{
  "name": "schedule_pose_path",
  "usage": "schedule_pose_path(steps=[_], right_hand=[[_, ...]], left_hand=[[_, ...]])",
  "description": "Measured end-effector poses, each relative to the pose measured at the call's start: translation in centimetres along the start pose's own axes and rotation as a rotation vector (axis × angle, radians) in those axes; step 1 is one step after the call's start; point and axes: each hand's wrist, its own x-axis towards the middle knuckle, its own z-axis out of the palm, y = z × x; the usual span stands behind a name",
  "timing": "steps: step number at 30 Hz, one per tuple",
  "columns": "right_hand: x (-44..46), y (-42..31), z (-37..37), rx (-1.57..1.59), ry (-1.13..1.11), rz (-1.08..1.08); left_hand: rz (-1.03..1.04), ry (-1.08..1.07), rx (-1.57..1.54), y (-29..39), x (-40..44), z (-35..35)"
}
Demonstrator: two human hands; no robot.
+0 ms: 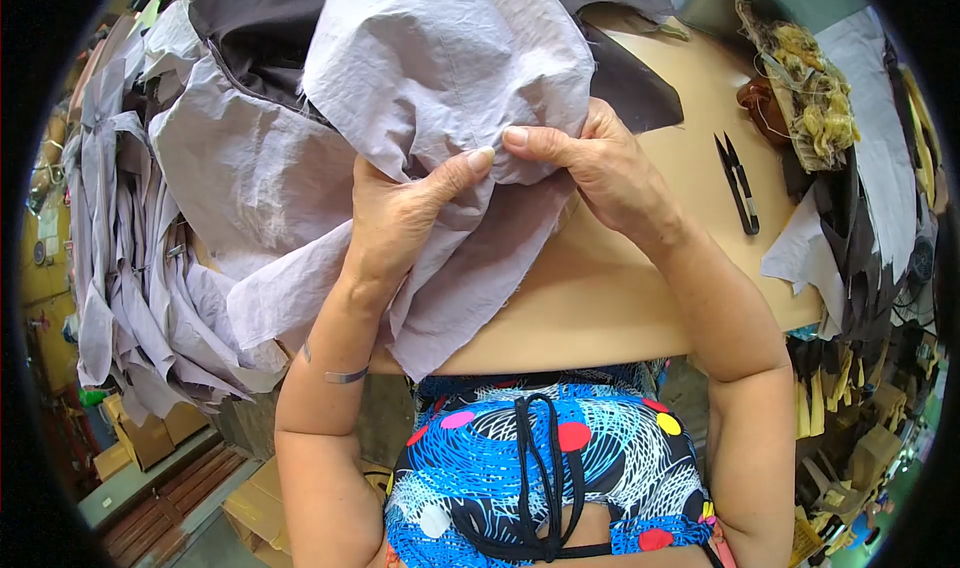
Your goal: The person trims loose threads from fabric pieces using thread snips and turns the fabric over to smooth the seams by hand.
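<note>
A pale lilac-grey cloth piece (440, 58) is held up over the table, bunched and creased in the middle. My left hand (410, 203) grips its lower left part, the thumb on top and the fingers hidden behind the fabric. Close by on the right, my right hand (590, 158) pinches the same cloth, its thumb tip almost meeting the left thumb. The lower part of the cloth hangs down toward the table's front edge. More pale cloth (240, 158) lies to the left, beside dark fabric (260, 28).
Black tweezers (738, 183) lie on the tan table (620, 298), right of my hands. Beyond them is a board with yellowish thread scraps (810, 88). Stacked pale pieces (120, 238) hang over the left edge; dark and pale cloths (860, 228) hang at the right.
</note>
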Motion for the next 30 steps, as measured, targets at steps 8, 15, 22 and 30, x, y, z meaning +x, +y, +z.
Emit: schedule_pose_path(steps=[8,15,22,30], right_hand=[[-0.2,0.0,0.0,0.011,0.038,0.024],[-0.5,0.0,0.3,0.039,0.115,-0.037],[-0.5,0.2,0.3,0.106,0.101,-0.092],[-0.3,0.1,-0.1,0.095,0.018,-0.031]], left_hand=[[0.091,-0.028,0.004,-0.2,-0.2,0.2],[0.115,0.018,0.008,0.0,-1.1,0.6],[0.19,0.091,0.001,0.0,-1.2,0.8],[0.07,-0.048,0.072,0.0,-1.2,-0.2]])
